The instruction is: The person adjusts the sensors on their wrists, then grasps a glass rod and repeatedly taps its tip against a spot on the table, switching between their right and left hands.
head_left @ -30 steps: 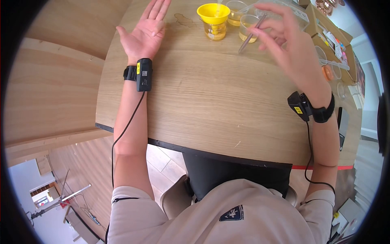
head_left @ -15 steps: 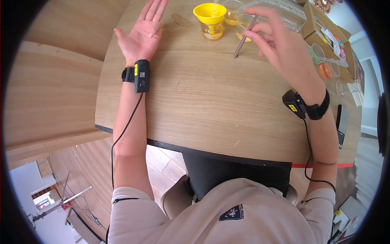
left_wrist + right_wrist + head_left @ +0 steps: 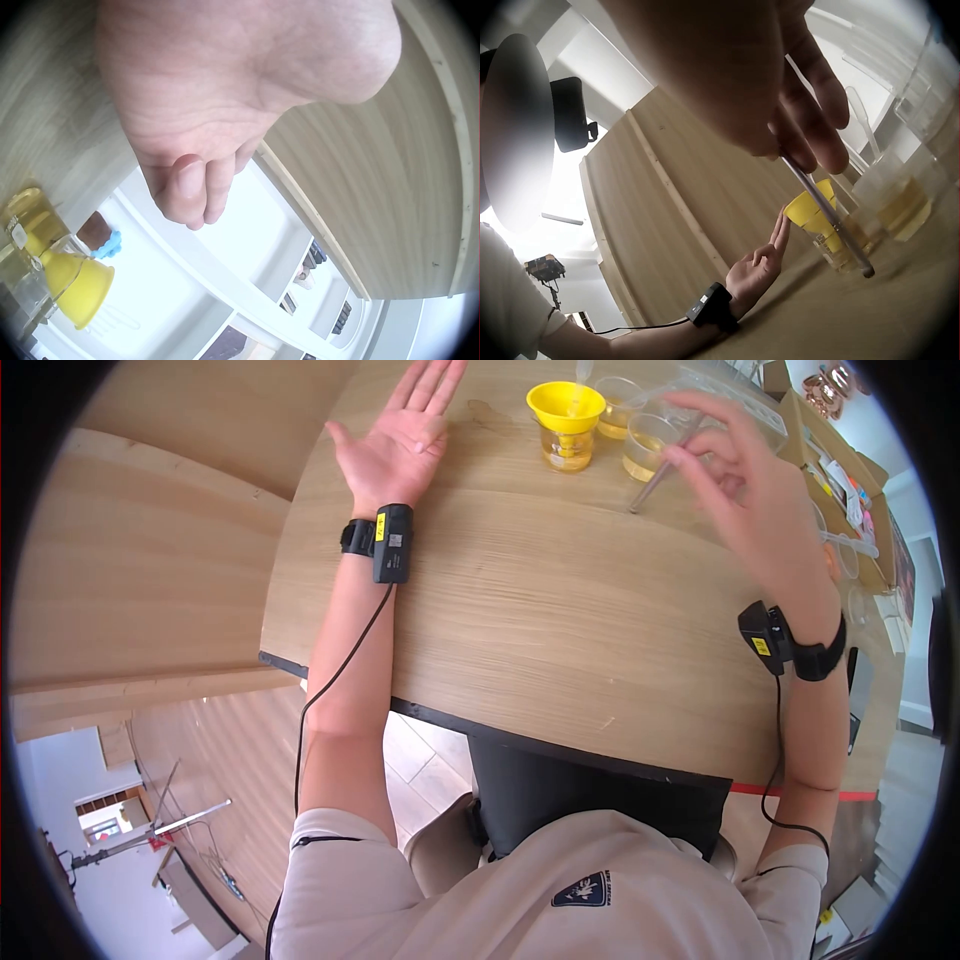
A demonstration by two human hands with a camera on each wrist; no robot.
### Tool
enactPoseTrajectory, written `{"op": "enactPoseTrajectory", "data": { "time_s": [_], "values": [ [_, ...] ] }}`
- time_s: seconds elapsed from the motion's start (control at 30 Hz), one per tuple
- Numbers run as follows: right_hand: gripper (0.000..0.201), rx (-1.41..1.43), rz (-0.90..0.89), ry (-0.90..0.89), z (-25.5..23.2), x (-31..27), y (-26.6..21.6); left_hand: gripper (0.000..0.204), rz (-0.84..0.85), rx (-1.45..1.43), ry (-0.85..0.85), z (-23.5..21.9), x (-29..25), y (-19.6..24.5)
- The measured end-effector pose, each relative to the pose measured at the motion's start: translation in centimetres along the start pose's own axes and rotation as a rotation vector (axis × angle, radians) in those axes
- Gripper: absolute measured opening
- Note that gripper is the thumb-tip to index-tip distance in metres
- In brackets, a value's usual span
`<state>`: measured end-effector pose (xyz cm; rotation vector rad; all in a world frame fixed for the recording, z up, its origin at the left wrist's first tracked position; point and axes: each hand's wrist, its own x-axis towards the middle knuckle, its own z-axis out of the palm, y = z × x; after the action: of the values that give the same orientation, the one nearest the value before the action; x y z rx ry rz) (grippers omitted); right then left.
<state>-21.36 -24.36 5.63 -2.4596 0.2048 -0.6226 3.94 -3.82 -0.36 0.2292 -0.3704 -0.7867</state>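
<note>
A wooden tabletop (image 3: 500,590) stretches from the tip of the slim, grey-brown rod (image 3: 654,482) down to its dark front edge (image 3: 540,749) in the lower middle of the frame. Across the top stand a clear beaker (image 3: 568,452) of yellow liquid bearing a yellow plastic funnel (image 3: 563,410), and two clear cups with yellowish liquid; the nearer cup (image 3: 641,460) lies just behind the rod. An open cardboard box (image 3: 876,565) bounds the upper right, a pale wooden panel (image 3: 150,560) the left. The rod is tilted, its long axis running from upper right to lower left, lower tip towards the tabletop; whether it touches is unclear. It projects from the fingers of the right hand (image 3: 752,495), beyond the hand's left side, pinched between thumb and fingers. The left hand (image 3: 395,455), upper left, is palm up, thumb spread outward, three fingers extended and one bent inward.
</note>
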Motion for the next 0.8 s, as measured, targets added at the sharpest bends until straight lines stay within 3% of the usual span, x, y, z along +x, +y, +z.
{"op": "enactPoseTrajectory", "data": {
  "time_s": [0.17, 0.23, 0.8],
  "values": [
    [0.04, -0.095, -0.081, -0.043, 0.2, -0.2, 1.2, 0.113, 0.01, 0.014, 0.027, -0.2, 0.0, 0.0],
    [0.038, -0.102, -0.084, -0.053, 0.2, -0.2, 0.9, 0.114, -0.018, 0.025, -0.045, -0.5, 0.1, 0.2],
    [0.032, -0.086, -0.092, -0.077, 0.3, -0.3, 1.0, 0.11, 0.002, 0.045, -0.008, -0.5, 0.2, 0.2]
  ]
}}
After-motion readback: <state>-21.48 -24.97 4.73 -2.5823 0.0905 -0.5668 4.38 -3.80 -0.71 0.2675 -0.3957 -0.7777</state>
